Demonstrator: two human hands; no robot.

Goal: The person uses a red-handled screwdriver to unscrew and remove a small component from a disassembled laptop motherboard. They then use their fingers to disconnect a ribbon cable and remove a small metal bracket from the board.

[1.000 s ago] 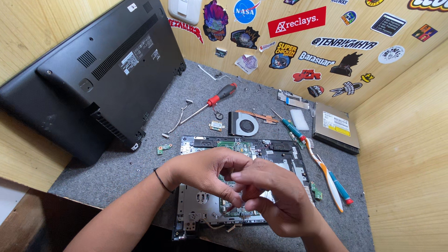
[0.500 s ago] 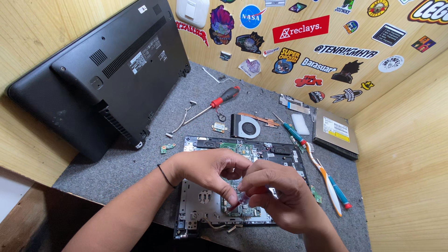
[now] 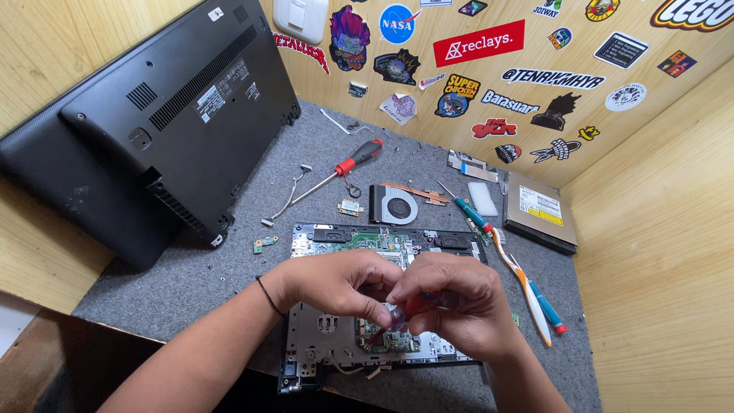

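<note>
A grey felt mat [image 3: 229,268] is spread over the desk, which is boxed in by wooden walls; the back wall [image 3: 688,107] is covered with coloured stickers. Against the left wall a black laptop base [image 3: 168,122] is leaned, its underside outward. Near the front edge an opened laptop chassis [image 3: 336,348] with a green board [image 3: 367,243] is laid flat. Above it the left hand [image 3: 336,283] and the right hand [image 3: 451,302] are held together, touching. The right fingers are clenched on a small red-handled tool [image 3: 413,306]; the left fingers are curled against it, though what they grasp cannot be told. Toward the back edge a red screwdriver [image 3: 348,164], a fan [image 3: 397,206] and a teal screwdriver [image 3: 466,213] are laid out. A toothbrush [image 3: 527,287] lies at the chassis's right side, and a disc drive [image 3: 541,210] is set in the back right corner.
</note>
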